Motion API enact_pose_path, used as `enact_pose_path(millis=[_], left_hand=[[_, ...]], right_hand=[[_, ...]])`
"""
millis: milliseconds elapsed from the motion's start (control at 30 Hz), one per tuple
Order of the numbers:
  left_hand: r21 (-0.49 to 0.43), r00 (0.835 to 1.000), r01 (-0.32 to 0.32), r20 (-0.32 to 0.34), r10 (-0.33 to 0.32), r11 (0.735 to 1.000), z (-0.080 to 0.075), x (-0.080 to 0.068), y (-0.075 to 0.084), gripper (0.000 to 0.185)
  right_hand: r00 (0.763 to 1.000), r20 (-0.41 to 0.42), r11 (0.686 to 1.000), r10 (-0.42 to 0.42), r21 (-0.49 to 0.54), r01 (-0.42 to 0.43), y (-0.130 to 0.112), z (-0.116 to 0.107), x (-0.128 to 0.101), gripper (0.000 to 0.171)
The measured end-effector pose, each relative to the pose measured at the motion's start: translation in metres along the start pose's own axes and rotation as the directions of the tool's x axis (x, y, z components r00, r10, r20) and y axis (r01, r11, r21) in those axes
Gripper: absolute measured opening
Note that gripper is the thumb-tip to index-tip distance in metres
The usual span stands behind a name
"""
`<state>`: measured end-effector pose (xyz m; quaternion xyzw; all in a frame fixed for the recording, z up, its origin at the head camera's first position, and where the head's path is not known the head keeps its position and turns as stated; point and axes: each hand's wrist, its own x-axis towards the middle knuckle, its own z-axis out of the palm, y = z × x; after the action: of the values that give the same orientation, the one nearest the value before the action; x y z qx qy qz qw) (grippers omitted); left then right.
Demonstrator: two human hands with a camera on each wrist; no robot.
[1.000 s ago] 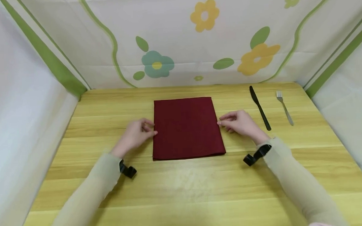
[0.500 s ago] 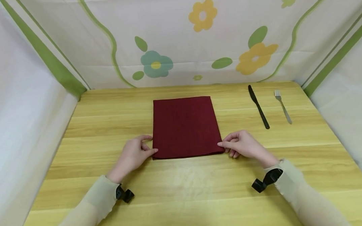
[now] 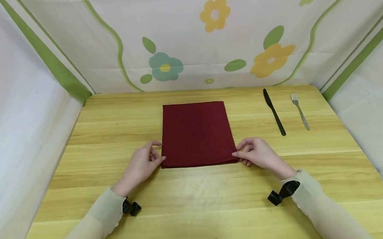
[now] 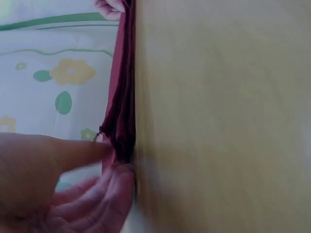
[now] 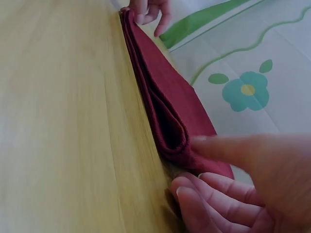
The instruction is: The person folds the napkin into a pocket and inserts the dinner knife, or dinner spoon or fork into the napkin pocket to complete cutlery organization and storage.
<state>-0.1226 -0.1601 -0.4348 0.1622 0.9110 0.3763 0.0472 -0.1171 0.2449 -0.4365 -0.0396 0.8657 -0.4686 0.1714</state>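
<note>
While the cloth (image 3: 196, 133) lies folded on the table (image 3: 198, 197), left of the knife (image 3: 274, 112) and fork (image 3: 301, 112), I see from afar the left hand (image 3: 141, 165) pinching its near left corner, the right hand (image 3: 258, 154) pinching its near right one.

The person's left forearm (image 3: 91, 222) and right forearm (image 3: 325, 210) are slanting forward and inward; the left hand (image 3: 140, 164) is pinching between thumb and bent fingers; the right hand (image 3: 260, 154) is mirroring that pose (the thumbs are pointing toward each other); both hands are sitting roughly level.
</note>
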Motion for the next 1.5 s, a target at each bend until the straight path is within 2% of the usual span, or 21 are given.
enact_pose_path(millis=[100, 200, 367, 467, 567, 667, 867, 1067, 1167, 1267, 1367, 1500], left_hand=[[0.009, 0.992, -0.122, -0.003, 0.122, 0.992, -0.003, -0.003, -0.003, 0.038], [0.030, 0.975, -0.220, 0.047, 0.219, 0.975, -0.006, -0.005, -0.005, 0.036], [0.068, 0.948, -0.290, 0.154, 0.277, 0.954, -0.009, -0.002, -0.007, 0.025], [0.073, 0.936, -0.319, 0.179, 0.302, 0.945, -0.009, 0.001, -0.008, 0.016], [0.064, 0.931, -0.336, 0.178, 0.320, 0.940, -0.010, 0.001, -0.009, 0.011], [0.055, 0.927, -0.345, 0.177, 0.331, 0.937, -0.010, 0.001, -0.010, 0.010], [0.041, 0.918, -0.357, 0.196, 0.343, 0.933, -0.012, 0.001, -0.011, 0.009], [0.065, 0.923, -0.340, 0.215, 0.320, 0.938, -0.013, 0.002, -0.009, 0.009], [0.086, 0.919, -0.353, 0.220, 0.328, 0.932, -0.013, 0.002, -0.006, 0.014], [0.115, 0.904, -0.393, 0.229, 0.361, 0.912, -0.013, 0.001, -0.004, 0.020], [0.140, 0.893, -0.421, 0.241, 0.381, 0.896, -0.013, 0.000, -0.002, 0.018], [0.137, 0.897, -0.405, 0.252, 0.364, 0.904, -0.013, 0.001, -0.004, 0.013]], right_hand=[[0.997, -0.026, 0.996, -0.079, -0.034, 0.078, 0.000, -0.001, -0.007, 0.035], [0.982, -0.045, 0.976, -0.183, -0.130, 0.175, 0.001, 0.002, -0.011, 0.032], [0.947, -0.072, 0.919, -0.313, -0.274, 0.283, 0.001, 0.010, -0.011, 0.016], [0.926, -0.080, 0.880, -0.368, -0.351, 0.320, 0.001, 0.014, -0.010, 0.013], [0.905, -0.072, 0.832, -0.420, -0.428, 0.352, 0.000, 0.015, -0.009, 0.012], [0.894, -0.060, 0.805, -0.444, -0.465, 0.368, -0.001, 0.015, -0.008, 0.010], [0.893, -0.030, 0.803, -0.450, -0.452, 0.389, 0.000, 0.013, -0.004, 0.014], [0.893, 0.011, 0.811, -0.451, -0.413, 0.414, 0.002, 0.006, -0.004, 0.014], [0.884, 0.047, 0.801, -0.466, -0.403, 0.443, 0.002, 0.003, -0.006, 0.017], [0.871, 0.074, 0.787, -0.486, -0.395, 0.473, 0.002, 0.001, -0.008, 0.020], [0.862, 0.084, 0.775, -0.501, -0.399, 0.490, 0.002, 0.001, -0.008, 0.018], [0.848, 0.109, 0.756, -0.518, -0.405, 0.514, 0.003, -0.001, -0.008, 0.017]])
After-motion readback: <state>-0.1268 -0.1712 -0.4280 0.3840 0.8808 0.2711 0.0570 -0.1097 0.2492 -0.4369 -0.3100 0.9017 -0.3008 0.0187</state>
